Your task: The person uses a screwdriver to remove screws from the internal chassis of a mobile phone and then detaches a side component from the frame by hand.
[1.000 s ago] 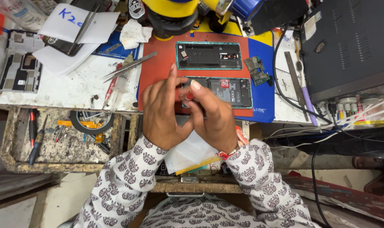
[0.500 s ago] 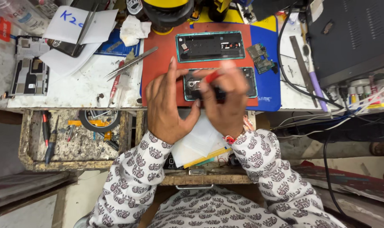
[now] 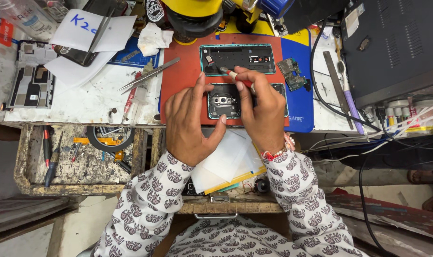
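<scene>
Mid-teardown on the red mat: board already out, right hand gripping screwdriver at phone frame, left hand open, steadying back cover; screws remaining, count unclear.

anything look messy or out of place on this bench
A crumpled white tissue lies at the red mat's top-left corner, and a loose green circuit board sits askew on the blue mat beside the opened phone frame.
</scene>
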